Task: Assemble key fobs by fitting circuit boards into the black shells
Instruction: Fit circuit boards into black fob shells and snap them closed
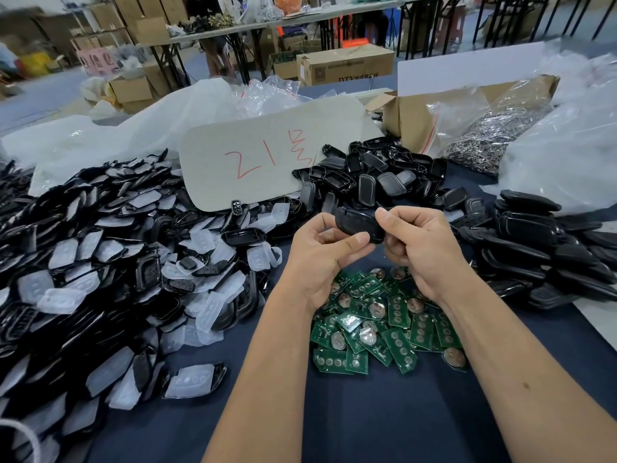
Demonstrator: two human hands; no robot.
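Observation:
A black key fob shell (354, 222) is held above the table between both hands. My left hand (320, 259) pinches its left end with thumb and fingers. My right hand (417, 243) grips its right end, thumb on top. Whether a board sits inside the shell is hidden. Below the hands lies a pile of green circuit boards (377, 322) with round battery contacts. Behind the hands is a heap of black shell halves (370, 177). A stack of closed black fobs (534, 248) lies at the right.
A large spread of black frames with translucent button pads (110, 272) covers the left of the dark blue table (350, 419). A grey card with red writing (267, 162), a cardboard box (410, 118) and a bag of metal rings (490, 135) stand behind.

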